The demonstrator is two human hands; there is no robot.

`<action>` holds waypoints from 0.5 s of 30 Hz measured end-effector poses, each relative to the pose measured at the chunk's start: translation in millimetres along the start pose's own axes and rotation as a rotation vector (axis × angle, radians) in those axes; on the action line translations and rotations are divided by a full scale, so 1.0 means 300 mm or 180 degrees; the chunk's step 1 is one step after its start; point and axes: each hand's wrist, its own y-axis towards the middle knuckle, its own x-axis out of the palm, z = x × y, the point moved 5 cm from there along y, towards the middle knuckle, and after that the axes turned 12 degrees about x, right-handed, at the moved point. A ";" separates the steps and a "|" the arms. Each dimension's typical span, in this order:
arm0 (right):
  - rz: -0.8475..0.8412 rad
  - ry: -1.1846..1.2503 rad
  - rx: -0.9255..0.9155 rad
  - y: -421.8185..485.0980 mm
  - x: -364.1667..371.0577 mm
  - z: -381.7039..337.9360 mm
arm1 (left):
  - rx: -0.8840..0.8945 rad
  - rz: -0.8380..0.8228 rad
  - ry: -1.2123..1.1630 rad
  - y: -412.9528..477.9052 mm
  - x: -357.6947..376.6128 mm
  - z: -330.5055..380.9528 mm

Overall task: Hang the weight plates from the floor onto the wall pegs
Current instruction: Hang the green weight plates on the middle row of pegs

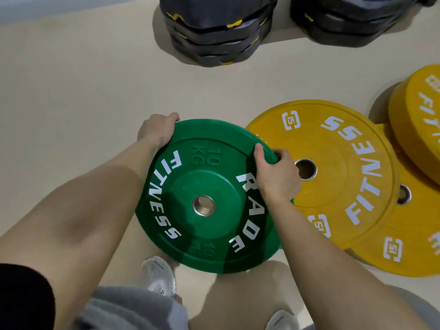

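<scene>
Green plate between left hand and right hand, each gripping its rim.

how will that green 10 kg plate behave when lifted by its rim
Probably heavy for its size: the green plate is marked 10 KG, and the left hand and right hand both grip its rim. It looks thick and stiff, unlikely to flex. Round, so it could roll on edge.
</scene>
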 end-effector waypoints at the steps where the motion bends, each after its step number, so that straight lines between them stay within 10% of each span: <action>1: -0.0243 -0.0001 0.0070 -0.001 -0.028 0.001 | -0.0029 0.0151 0.0032 -0.044 -0.030 0.001; 5: -0.1781 0.0400 -0.0002 -0.039 -0.112 0.007 | -0.0070 0.0646 0.0085 -0.230 -0.135 0.025; 15: -0.0998 0.0872 -0.0988 -0.139 -0.404 -0.241 | 0.0522 0.1883 -0.0498 -0.389 -0.498 0.207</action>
